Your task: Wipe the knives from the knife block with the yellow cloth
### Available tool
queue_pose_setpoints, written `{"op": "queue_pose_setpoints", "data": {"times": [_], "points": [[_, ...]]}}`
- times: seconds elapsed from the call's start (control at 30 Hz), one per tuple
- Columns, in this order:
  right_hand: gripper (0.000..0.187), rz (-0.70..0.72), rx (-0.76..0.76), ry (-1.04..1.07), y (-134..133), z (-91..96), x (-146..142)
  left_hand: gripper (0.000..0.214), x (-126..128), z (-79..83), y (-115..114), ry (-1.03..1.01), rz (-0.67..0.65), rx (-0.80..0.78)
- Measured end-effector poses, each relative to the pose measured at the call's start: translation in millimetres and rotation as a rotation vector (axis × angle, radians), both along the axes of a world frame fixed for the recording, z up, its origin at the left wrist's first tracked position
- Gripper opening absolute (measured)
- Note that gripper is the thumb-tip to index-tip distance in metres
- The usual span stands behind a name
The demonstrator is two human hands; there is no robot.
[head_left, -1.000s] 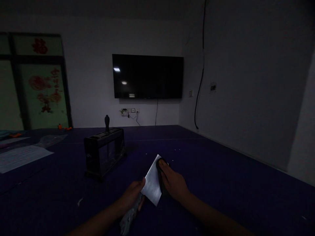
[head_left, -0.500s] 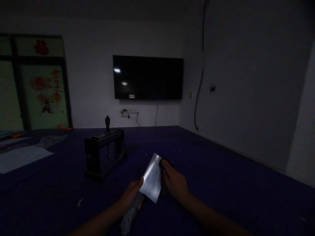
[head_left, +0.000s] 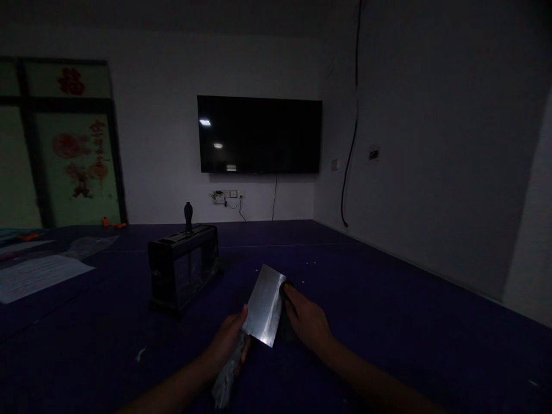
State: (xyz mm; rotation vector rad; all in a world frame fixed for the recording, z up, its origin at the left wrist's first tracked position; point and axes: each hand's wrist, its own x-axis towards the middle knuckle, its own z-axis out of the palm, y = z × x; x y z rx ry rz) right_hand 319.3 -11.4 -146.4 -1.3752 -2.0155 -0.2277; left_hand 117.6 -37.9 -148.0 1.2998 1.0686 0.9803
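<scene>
My left hand (head_left: 227, 340) is closed round the handle of a cleaver, whose broad steel blade (head_left: 264, 305) tilts up and away over the dark blue tabletop (head_left: 388, 322). My right hand (head_left: 307, 322) lies just right of the blade, fingers curled over a small dark object (head_left: 286, 286) with a yellowish spot, pressed down on the table against the blade's side. A pale grey cloth or wrap (head_left: 224, 384) hangs below my left hand at the handle. The room is very dim.
A dark knife block (head_left: 183, 265) with a clear front stands to the left, one black handle (head_left: 188, 216) sticking up from it. Pale sheets (head_left: 38, 275) lie at the far left. A wall TV (head_left: 259, 134) and a hanging cable (head_left: 351, 144) are behind.
The cleaver blade has slid slightly left and back across the dark object, and its glare has dimmed. Both hands stay in nearly the same places.
</scene>
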Motion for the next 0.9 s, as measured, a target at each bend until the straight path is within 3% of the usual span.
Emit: {"op": "queue_pose_setpoints", "data": {"times": [0.43,0.73,0.9], "points": [[0.052,0.141,0.046,-0.169,-3.0,-0.6,-0.5,0.069,1.0,-2.3,3.1,-0.063,0.054,-0.016],[0.053,0.461,0.222,-0.431,-8.8,-0.5,-1.2,0.07,-1.0,-2.5,7.3,-0.132,0.068,-0.071],[0.051,0.556,0.276,-0.548,-16.5,1.2,-5.7,0.07,-1.7,-4.0,9.4,-0.165,0.076,-0.096]]}}
